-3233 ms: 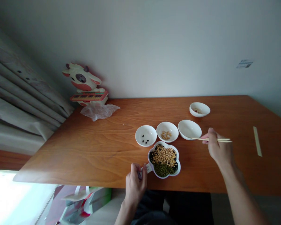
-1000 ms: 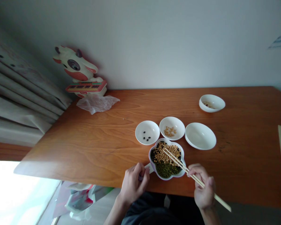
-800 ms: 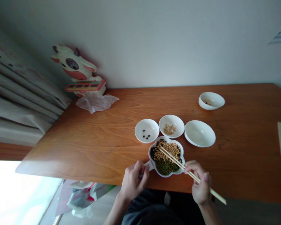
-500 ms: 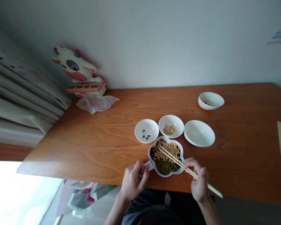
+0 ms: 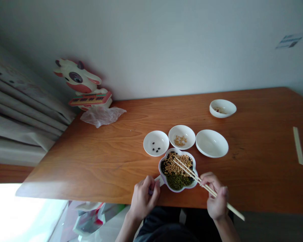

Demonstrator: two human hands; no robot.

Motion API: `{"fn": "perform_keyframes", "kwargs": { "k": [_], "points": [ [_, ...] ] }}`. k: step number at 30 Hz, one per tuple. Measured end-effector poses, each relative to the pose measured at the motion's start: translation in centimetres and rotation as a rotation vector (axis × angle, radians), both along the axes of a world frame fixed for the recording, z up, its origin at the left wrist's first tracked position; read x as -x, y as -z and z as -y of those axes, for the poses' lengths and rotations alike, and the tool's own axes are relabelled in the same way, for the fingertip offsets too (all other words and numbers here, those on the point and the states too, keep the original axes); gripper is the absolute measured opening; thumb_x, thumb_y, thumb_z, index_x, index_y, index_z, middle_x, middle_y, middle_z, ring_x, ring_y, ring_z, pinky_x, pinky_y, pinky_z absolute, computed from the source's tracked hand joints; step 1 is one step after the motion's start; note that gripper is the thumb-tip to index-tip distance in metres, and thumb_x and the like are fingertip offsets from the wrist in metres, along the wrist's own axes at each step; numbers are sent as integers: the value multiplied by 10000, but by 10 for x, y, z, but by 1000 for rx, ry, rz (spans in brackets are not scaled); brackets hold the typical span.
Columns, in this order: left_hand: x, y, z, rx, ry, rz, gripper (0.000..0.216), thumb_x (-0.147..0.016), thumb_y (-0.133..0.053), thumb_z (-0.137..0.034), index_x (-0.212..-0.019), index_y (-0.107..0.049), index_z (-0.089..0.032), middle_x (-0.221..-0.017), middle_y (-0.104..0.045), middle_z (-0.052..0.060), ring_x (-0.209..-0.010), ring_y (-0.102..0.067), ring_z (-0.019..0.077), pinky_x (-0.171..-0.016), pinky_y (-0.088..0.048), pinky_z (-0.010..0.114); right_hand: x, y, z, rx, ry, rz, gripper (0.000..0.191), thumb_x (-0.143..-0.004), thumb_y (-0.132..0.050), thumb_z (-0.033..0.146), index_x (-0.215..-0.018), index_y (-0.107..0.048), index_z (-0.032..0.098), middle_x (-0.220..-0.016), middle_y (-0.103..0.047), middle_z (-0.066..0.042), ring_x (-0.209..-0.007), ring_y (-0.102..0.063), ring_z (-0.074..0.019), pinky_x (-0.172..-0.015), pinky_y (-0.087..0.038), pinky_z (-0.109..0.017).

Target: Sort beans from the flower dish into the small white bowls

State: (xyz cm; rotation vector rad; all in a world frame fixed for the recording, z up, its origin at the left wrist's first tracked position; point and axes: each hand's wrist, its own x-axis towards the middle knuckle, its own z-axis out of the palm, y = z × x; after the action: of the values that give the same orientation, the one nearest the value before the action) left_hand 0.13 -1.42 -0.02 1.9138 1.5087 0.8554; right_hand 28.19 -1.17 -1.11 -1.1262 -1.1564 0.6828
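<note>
The right grip [image 5: 217,197] pinches chopsticks [image 5: 194,175], likely light, stiff, best held mid-shaft; ahead of it, beans [image 5: 175,170] look slippery. The left grip [image 5: 144,194] clasps the dish handle [image 5: 160,181].

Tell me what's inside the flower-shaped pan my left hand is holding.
Inside the flower-shaped pan lie tan beans, green beans and black beans. The chopsticks cross over the tan ones and cover some. Whatever lies under the top layer is hidden.
</note>
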Motion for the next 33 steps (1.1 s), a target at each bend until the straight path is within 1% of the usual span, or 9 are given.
{"fn": "perform_keyframes", "kwargs": {
  "k": [10,16,23,28,33],
  "points": [
    [3,3,0,17,3,-9,286,-1095,-546,-267,-845,-408,-244,-699,-479,-58,-599,-460,111,-612,-370,235,-2,7,5,17,9,41,649,-1141,-268,615,-823,-698,247,-812,-651,-50,-776,-629,-232,-692,-508,-363],
    [3,1,-1,37,10,-11,288,-1099,-535,-280,-842,-411,-244,-697,-479,-55,-600,-457,114,-614,-377,237,-2,9,7,46,28,50,677,-1141,-261,606,-804,-718,237,-809,-672,-69,-770,-645,-243,-682,-502,-379],
    [4,1,-2,38,8,6,299,-1057,-575,-240,-816,-399,-243,-672,-485,-59,-579,-456,110,-590,-358,230,0,7,6,42,50,28,724,-1117,-226,667,-773,-702,244,-769,-649,-74,-759,-637,-259,-669,-502,-391],
    [4,2,-2,41,14,9,302,-1075,-556,-257,-820,-395,-244,-685,-478,-56,-593,-463,114,-595,-354,234,1,8,2,29,42,7,741,-1099,-214,707,-763,-687,247,-751,-635,-66,-720,-611,-249,-640,-502,-383],
    [2,-1,-4,45,26,13,313,-1094,-530,-271,-815,-391,-244,-665,-445,-59,-566,-429,109,-579,-341,238,0,10,0,29,51,-7,742,-1099,-219,706,-741,-675,243,-719,-615,-62,-707,-598,-248,-642,-493,-385]
  ]
}}
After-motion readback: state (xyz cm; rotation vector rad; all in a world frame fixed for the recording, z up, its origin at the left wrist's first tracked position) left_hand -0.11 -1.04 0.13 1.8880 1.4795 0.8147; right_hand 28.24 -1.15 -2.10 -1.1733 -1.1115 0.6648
